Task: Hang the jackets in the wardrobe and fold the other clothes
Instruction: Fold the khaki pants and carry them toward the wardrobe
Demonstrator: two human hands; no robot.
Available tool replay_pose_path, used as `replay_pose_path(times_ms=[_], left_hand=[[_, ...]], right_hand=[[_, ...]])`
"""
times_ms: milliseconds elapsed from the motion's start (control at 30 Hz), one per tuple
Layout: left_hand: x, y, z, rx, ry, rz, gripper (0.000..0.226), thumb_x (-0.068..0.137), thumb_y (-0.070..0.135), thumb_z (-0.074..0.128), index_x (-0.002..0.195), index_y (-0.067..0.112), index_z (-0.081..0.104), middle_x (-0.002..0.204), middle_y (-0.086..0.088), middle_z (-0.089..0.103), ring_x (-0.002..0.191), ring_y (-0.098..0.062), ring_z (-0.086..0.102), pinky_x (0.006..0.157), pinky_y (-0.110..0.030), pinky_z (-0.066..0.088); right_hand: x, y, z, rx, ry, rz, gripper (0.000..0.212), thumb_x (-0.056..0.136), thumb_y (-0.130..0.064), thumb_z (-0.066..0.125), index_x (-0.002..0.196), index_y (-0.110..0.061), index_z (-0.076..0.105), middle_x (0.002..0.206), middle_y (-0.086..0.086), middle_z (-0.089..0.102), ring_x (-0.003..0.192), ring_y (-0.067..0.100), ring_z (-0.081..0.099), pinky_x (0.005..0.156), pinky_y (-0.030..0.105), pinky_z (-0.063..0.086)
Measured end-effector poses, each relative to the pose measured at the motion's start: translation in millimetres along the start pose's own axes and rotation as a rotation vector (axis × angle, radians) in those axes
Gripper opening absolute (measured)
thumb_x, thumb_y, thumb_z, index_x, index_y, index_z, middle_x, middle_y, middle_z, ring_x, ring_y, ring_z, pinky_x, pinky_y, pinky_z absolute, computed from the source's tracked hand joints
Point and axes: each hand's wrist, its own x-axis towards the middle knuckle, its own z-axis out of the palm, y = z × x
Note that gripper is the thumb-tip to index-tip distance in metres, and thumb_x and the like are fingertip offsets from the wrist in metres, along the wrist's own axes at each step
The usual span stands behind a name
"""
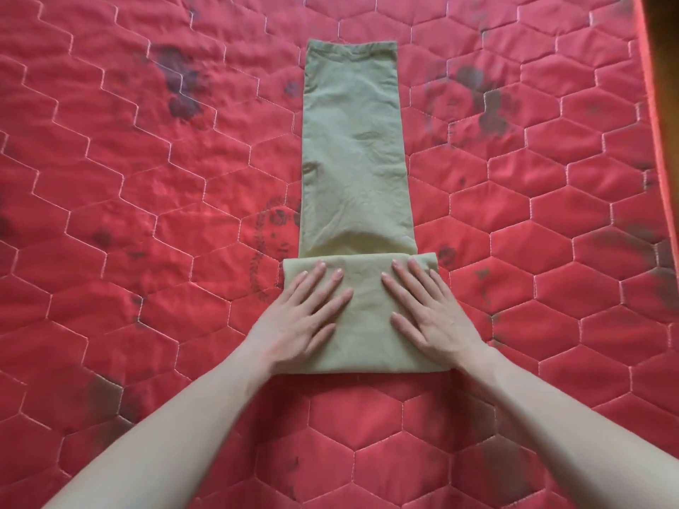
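While both palms lie flat on the cloth, neither hand grips anything: the left hand (306, 317) and the right hand (431, 315) press down with straight, spread fingers on the near, doubled-over end of the olive-green garment (354, 152). That garment (trousers already folded lengthwise, by the look of it) stretches away from the person as one long narrow strip down the middle of the red quilted mattress (128, 178), its hemmed far end toward the top of the view. The folded flap under the hands sits a little wider than the strip beyond it, sticking out on both sides.

My guess is that the fold is being flattened before the next turn. The risk lies in that overhang: if later folds follow the wider flap, the bundle may come out skewed. The thin fabric could also slide or bunch on the puckered quilt once the pressure is lifted, loosening the crease.
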Motion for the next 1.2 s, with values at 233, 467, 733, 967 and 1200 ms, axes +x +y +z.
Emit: replay_pose_path(times_ms=[233, 467, 733, 967, 1200], left_hand=[[-47, -48, -8, 0.207, 0.023, 0.183, 0.061, 0.103, 0.005, 0.032, 0.163, 0.011, 0.026, 0.172, -0.008, 0.021, 0.157, -0.031, 0.024, 0.126, -0.047, 0.021], [-24, -36, -15, 0.212, 0.062, 0.096, 0.06, 0.101, 0.0, 0.022, 0.158, 0.008, 0.041, 0.166, -0.012, 0.034, 0.152, -0.042, 0.031, 0.121, -0.06, 0.033], [-25, -34, -33, -0.014, -0.119, 0.12, 0.081, 0.091, 0.034, 0.055, 0.163, 0.008, 0.027, 0.171, -0.01, 0.023, 0.159, -0.04, 0.013, 0.127, -0.049, 0.015], [-56, -2, -63, -0.778, -0.156, -0.251, 0.09, 0.09, 0.054, 0.068, 0.163, 0.036, 0.018, 0.162, 0.019, 0.038, 0.148, 0.0, 0.037, 0.12, -0.018, 0.031], [-46, 13, -75, -0.95, 0.024, -0.591, 0.05, 0.077, 0.027, 0.053, 0.126, 0.04, 0.058, 0.082, 0.014, 0.076, 0.065, 0.002, 0.067, 0.064, -0.028, 0.054]], right_hand=[[-35, 71, -16, -0.14, 0.069, -0.191, 0.072, 0.097, -0.001, 0.047, 0.164, -0.02, 0.027, 0.171, 0.009, 0.024, 0.158, 0.031, 0.022, 0.121, 0.055, 0.033], [-27, 61, -29, -0.127, -0.006, -0.147, 0.086, 0.087, -0.049, 0.067, 0.162, -0.026, 0.032, 0.171, 0.012, 0.019, 0.158, 0.04, 0.015, 0.117, 0.069, 0.027], [-25, 46, -43, -0.152, -0.09, -0.261, 0.091, 0.089, -0.063, 0.055, 0.163, -0.019, 0.028, 0.173, 0.001, 0.016, 0.16, 0.024, 0.013, 0.126, 0.059, 0.01], [-62, 24, -44, 0.244, 0.013, -0.161, 0.072, 0.09, -0.026, 0.07, 0.156, -0.018, 0.041, 0.165, -0.016, 0.034, 0.156, 0.013, 0.027, 0.126, 0.038, 0.018], [-67, -36, -42, 0.692, 0.361, 0.386, 0.026, 0.084, -0.038, 0.071, 0.11, -0.037, 0.065, 0.103, -0.016, 0.072, 0.095, -0.011, 0.066, 0.079, 0.026, 0.053]])
